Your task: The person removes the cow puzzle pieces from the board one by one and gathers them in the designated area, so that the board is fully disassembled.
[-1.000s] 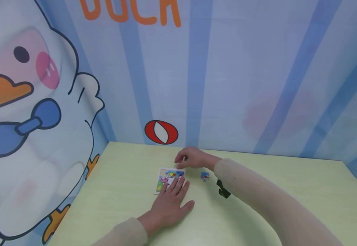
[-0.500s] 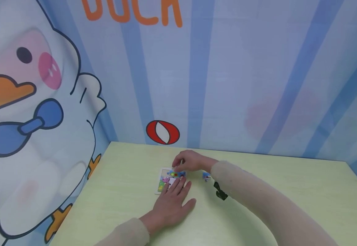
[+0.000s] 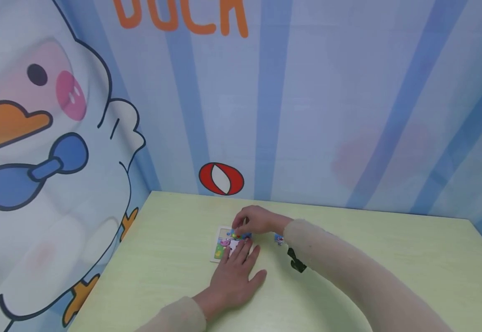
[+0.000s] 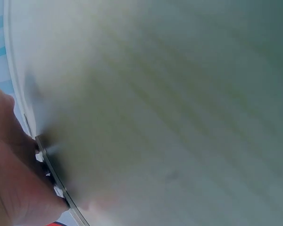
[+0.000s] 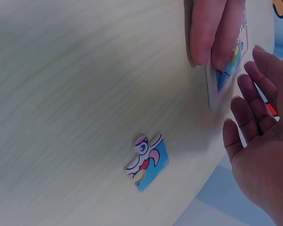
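Observation:
A small jigsaw puzzle [image 3: 219, 253] in a white frame lies on the table, with a pink character and green ground in its picture. My left hand [image 3: 234, 281] rests flat over its near right part, fingers spread, covering much of the picture. At the puzzle's far edge is my right hand [image 3: 257, 220], its thumb and fingers loosely bent down over the top pieces. The right wrist view shows these right fingers [image 5: 247, 117] slightly apart, with no piece visible between them. A loose blue-and-white jigsaw piece [image 5: 153, 162] lies to the right of the puzzle.
The pale yellow table [image 3: 153, 276] ends at a blue striped backdrop [image 3: 307, 115] along its far edge. A large printed duck [image 3: 50, 198] covers the left side. A black bow [image 3: 296, 261] shows beneath my right sleeve [image 3: 344, 267].
My right hand has come down and slightly toward me, from just beyond the puzzle onto its top part. My left hand stays in place on the puzzle.

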A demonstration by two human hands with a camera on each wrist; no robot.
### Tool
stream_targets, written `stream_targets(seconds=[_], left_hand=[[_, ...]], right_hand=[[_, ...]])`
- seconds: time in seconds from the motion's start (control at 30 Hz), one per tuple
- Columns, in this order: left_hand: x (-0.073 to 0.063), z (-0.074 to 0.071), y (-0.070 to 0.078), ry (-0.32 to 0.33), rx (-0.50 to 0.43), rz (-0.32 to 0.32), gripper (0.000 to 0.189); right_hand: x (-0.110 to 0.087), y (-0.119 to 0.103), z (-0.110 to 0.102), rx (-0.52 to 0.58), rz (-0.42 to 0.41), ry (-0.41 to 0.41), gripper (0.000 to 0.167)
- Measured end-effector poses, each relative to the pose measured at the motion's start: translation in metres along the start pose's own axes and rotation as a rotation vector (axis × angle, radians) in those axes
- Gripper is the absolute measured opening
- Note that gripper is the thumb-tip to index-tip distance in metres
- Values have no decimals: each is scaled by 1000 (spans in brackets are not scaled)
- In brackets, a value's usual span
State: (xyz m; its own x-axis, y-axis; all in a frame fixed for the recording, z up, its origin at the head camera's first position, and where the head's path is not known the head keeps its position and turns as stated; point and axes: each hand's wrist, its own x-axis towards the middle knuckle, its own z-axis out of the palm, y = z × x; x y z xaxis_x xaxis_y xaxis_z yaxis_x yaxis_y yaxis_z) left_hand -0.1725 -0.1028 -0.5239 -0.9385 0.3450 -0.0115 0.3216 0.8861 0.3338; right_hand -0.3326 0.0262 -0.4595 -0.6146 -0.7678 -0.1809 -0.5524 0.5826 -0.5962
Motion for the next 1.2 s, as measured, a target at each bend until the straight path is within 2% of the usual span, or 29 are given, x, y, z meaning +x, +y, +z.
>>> stream_targets(seconds=[0.23,0.53,0.7,0.97,1.2], left_hand=[[0,-1,-1,1,13,12,72],[1,-11,-3,15,80,90,67],[0,-15,-8,-1,58,121,68],[1,-8,-20,-35,36,141,72],[1,-4,-22,-45,13,129,71]], right_hand=[[0,-2,2,10,0,-5,17],[5,-2,5,13,38,-12,14],[7,-3,5,3,48,-17,14],[10,-4,6,16,55,-25,16],[13,-4,8,21,67,-37,16]])
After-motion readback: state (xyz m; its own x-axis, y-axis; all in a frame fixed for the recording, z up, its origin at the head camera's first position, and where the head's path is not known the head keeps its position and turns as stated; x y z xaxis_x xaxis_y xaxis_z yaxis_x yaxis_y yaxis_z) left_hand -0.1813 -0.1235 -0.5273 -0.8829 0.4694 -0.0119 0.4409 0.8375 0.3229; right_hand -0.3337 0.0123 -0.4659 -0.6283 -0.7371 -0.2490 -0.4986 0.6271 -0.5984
